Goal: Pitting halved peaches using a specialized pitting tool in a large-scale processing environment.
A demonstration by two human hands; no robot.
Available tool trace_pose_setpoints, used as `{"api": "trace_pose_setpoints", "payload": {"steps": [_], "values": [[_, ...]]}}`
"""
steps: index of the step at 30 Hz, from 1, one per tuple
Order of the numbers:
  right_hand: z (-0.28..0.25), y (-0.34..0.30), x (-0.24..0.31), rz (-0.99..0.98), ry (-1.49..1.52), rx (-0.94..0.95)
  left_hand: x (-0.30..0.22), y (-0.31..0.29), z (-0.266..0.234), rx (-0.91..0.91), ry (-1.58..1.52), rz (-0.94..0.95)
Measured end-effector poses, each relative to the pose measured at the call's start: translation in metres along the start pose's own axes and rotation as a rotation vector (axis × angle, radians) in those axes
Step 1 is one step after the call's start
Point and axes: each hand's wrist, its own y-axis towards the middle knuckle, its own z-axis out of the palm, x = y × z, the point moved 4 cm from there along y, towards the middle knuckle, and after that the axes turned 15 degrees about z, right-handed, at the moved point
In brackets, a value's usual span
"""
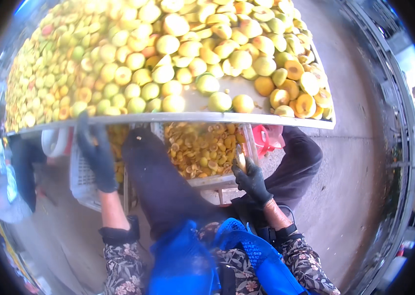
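My left hand (95, 155), in a dark glove, reaches up to the near rim of a metal-edged table (183, 117). Its fingers are stretched out and slightly blurred, close to a yellow-green stone fruit (79, 108) at the rim; I see nothing held in it. My right hand (250, 179), also gloved, is closed around a small knife (241, 160) with a pale handle, its short blade pointing away from me. Heaped over the table are whole and halved yellow stone fruit (168, 44); some halves (305, 104) at the right show brown hollows.
Below the rim, between my knees, sits a crate of cut fruit pieces (202, 150). A pale plastic crate (82, 179) stands left of my leg, and a red plastic bag or container (269, 137) by my right knee. Another person (8, 196) is at the far left.
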Motion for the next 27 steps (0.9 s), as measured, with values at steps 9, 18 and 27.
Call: {"api": "trace_pose_setpoints", "payload": {"steps": [9,18,27], "values": [[-0.031,-0.006,-0.023,0.033,0.141,-0.029,-0.184,0.019,0.221,0.773,-0.571,0.506],[-0.037,-0.002,-0.037,0.043,0.251,-0.004,-0.189,0.035,0.263,1.124,-0.625,0.62],[-0.053,-0.034,0.014,-0.29,-0.05,-0.236,-0.193,0.037,0.177,0.397,-0.954,0.213]]}}
